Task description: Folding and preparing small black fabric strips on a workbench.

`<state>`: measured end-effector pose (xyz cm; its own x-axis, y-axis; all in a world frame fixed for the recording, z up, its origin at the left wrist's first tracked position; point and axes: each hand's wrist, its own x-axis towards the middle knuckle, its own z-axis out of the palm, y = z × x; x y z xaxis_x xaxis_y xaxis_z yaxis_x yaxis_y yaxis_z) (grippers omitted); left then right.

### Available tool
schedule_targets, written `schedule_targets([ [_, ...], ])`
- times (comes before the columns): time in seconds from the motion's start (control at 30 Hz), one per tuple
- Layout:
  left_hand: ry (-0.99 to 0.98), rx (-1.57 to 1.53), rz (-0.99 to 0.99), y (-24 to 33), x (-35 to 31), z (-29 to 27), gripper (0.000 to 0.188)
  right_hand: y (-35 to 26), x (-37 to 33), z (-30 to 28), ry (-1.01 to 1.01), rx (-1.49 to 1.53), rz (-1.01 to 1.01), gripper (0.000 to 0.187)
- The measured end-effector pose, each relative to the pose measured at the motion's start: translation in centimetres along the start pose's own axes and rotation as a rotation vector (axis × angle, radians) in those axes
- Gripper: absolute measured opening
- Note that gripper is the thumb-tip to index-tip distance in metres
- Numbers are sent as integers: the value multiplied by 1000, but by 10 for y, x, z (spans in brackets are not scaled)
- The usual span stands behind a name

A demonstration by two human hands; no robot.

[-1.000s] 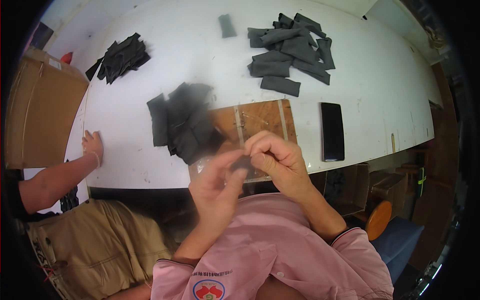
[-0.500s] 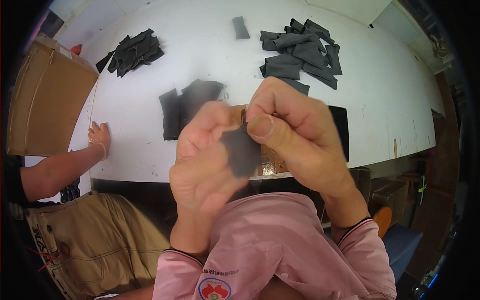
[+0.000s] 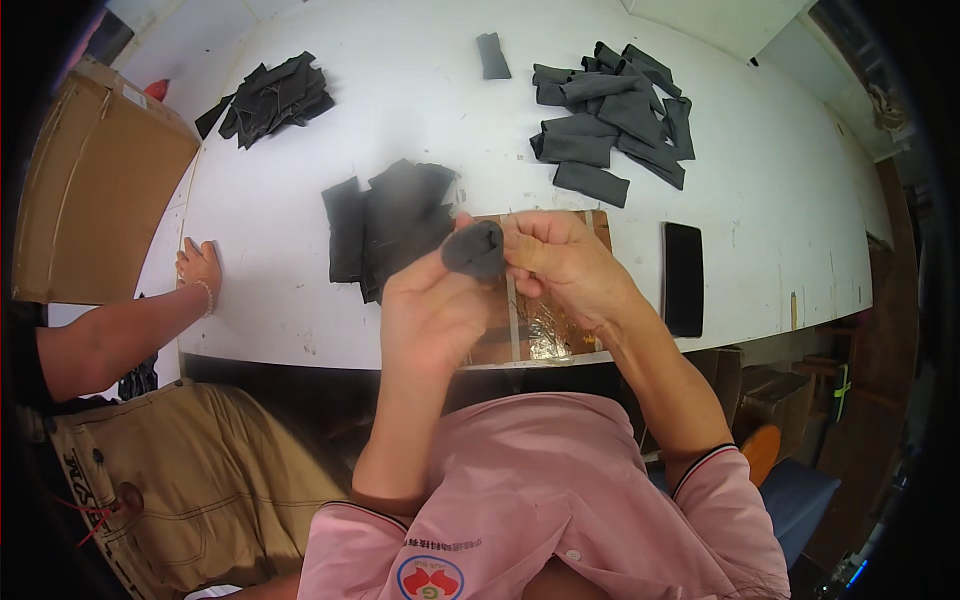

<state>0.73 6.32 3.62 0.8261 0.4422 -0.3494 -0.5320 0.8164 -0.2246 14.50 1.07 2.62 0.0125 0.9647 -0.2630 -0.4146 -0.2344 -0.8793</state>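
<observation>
A small dark grey fabric piece, bunched into a rounded shape, is held up between my two hands. My left hand is closed round its lower left side, the thumb tip showing above it. At its right edge my right hand pinches the cloth with thumb and forefinger. Whether any left fingers are inside the cloth is hidden. Beneath my hands lies a brown board with strips of tape across it. Just left of it is a stack of flat dark fabric pieces, partly behind my left hand.
Folded dark fabric tubes are heaped at the far right, a darker heap at the far left. One single piece lies between them. A black phone-like slab lies right. A cardboard box and another person's hand are left.
Both hands have lowered and moved away from me, my right hand also shifting right. The cloth now looks rounded instead of hanging flat. The board and black slab show more.
</observation>
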Motion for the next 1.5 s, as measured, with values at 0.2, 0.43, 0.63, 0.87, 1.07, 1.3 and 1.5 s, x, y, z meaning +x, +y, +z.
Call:
schedule_targets([
  [0.2, -122, 523, 101, 5, -1, -31, 20, 17, 0, -13, -52, 52, -35, 21],
  [0.43, -51, 1600, 917, -6, -11, -4, 22, -1, -10, -13, 62, -273, -137, 21],
  [0.63, -317, 1392, 1041, -14, -12, -1, 4, -30, -31, 14, 217, -942, -861, 27],
  [0.87, -224, 1236, 941, -7, -7, -29, 10, 9, -16, -1, 208, -1443, -750, 30],
  [1.07, -267, 1390, 628, -21, -10, 24, 15, 4, -15, 0, 217, -1207, -879, 27],
  [1.3, -76, 1894, 847, -19, 1, 7, 13, 21, -20, -11, 94, -1147, -598, 29],
  [1.5, -338, 1612, 989, -23, -7, 12, 20, 6, -18, -9, 122, -1161, -571, 33],
])
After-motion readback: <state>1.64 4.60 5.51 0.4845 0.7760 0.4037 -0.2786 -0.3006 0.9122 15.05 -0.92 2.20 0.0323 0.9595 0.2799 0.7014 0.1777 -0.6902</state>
